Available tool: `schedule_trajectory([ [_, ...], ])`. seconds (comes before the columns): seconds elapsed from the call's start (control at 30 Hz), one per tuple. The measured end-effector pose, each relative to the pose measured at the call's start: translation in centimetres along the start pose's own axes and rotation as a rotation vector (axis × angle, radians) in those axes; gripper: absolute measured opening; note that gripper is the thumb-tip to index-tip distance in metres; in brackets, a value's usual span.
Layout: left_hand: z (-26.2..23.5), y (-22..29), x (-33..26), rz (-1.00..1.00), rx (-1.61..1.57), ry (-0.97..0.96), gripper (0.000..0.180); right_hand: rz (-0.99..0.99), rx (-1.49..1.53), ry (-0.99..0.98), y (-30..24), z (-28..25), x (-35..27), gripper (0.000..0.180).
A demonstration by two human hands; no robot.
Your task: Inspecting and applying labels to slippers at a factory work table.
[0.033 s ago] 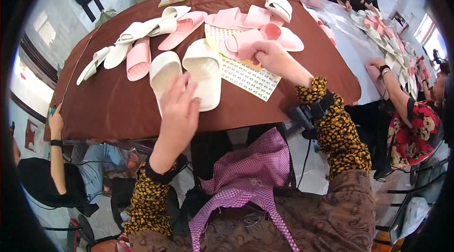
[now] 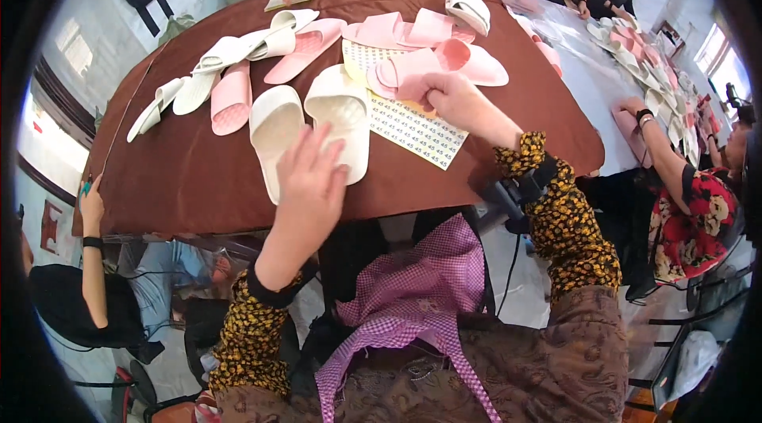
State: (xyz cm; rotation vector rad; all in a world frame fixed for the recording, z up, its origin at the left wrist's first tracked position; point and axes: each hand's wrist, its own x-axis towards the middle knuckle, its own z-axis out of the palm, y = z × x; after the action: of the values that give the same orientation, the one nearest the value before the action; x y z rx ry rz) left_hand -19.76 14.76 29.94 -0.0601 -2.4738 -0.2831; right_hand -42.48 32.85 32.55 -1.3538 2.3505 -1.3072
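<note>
As the left hand (image 2: pixel 309 185) spreads empty over white slip-on slippers (image 2: pixel 340 105), likely light, pliant, best held by the straps (image 2: pixel 276 109), the right hand (image 2: pixel 459 101) curls, contents unclear.

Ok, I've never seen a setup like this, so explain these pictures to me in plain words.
There is no machine here: a person works with two bare hands, seen from a camera worn on the head. It looks down through a fisheye lens, so straight edges bend. On the brown-covered table lie white slip-on slippers, pink slip-on slippers and a pale sheet printed with rows of small dark marks. The left hand, fingers spread, is over the nearest white pair; whether it touches them is unclear. The right hand has its fingers curled at a pink slipper; whether they pinch anything is hidden. The hand at the left edge belongs to someone else.
</note>
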Motion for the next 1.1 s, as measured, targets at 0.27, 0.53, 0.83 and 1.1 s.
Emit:
schedule_trajectory([
  [0.27,1.7,2.7,3.1,0.074,0.072,-0.141,0.032,-0.077,-0.210,0.147,3.3,-0.1,-1.5,0.021],
  [0.53,5.6,6.0,3.5,0.231,-0.055,-0.211,0.039,0.068,-0.169,0.163,3.3,-0.8,-5.3,0.019],
  [0.83,6.8,6.8,3.3,0.205,-0.098,-0.147,0.041,0.097,-0.454,0.176,2.4,1.4,-5.6,0.021],
  [1.1,7.1,7.0,3.1,0.220,-0.052,-0.123,0.040,0.151,-0.583,0.239,1.3,2.6,-5.4,0.018],
])
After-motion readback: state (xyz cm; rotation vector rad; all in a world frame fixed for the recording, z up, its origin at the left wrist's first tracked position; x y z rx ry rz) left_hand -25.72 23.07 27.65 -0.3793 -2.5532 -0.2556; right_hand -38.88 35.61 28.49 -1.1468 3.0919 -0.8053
